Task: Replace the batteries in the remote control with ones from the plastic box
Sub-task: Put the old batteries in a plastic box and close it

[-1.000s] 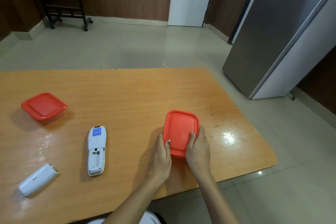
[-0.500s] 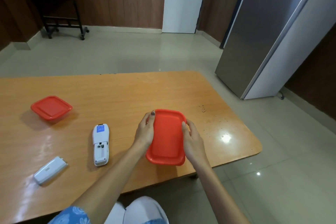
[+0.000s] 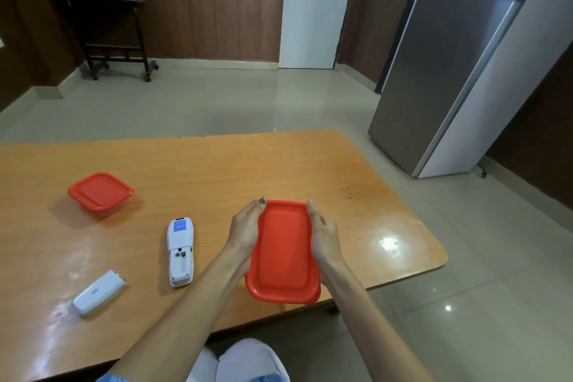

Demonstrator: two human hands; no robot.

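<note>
A plastic box with a red lid [image 3: 283, 253] is held between both hands, lifted over the table's near edge. My left hand [image 3: 245, 231] grips its left side and my right hand [image 3: 324, 237] grips its right side. The lid is on, so the contents are hidden. The white remote control [image 3: 180, 250] lies back-up on the wooden table [image 3: 217, 170], left of my hands, with its battery compartment uncovered. Its white battery cover [image 3: 97, 293] lies apart, further left near the front edge.
A second red-lidded box [image 3: 100, 191] stands on the table at the far left. Right of the table is a grey fridge [image 3: 459, 65]. Behind are a white door [image 3: 313, 9] and a dark side table [image 3: 105, 28]. My knees show below the table edge.
Both hands have lifted the red-lidded box off the table and drawn it toward me, turning it lengthwise. The remote and cover have not moved; the camera tilted up.
</note>
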